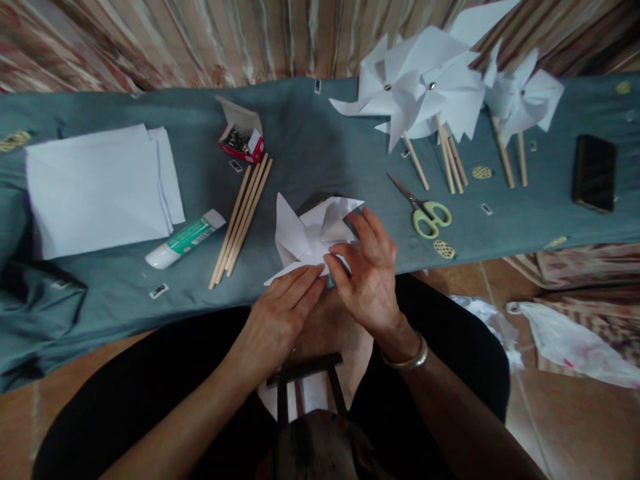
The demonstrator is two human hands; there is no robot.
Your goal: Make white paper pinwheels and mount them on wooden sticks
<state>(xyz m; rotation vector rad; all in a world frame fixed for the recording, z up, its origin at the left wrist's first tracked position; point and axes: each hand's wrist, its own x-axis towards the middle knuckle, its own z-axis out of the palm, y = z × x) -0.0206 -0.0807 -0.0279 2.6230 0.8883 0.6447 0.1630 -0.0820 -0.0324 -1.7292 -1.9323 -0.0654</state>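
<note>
A white paper pinwheel (313, 243) without a stick lies at the table's front edge, its blades folded toward the middle. My left hand (287, 307) grips its near blade, fingers together along the paper. With thumb and forefinger, my right hand (367, 273) pinches the paper near the centre, the other fingers resting by the right blade. Left of the pinwheel are several thin wooden sticks (243, 223) and a glue stick (185, 239) with a green label. Green-handled scissors (423, 210) lie to the right of my right hand.
A stack of white paper (97, 190) lies at the left. Behind the wooden sticks stands an open small red box (243, 140) of metal fasteners. Finished pinwheels (425, 80) on sticks lie at the back right. A black phone (595, 173) sits far right on the green tablecloth (300, 147).
</note>
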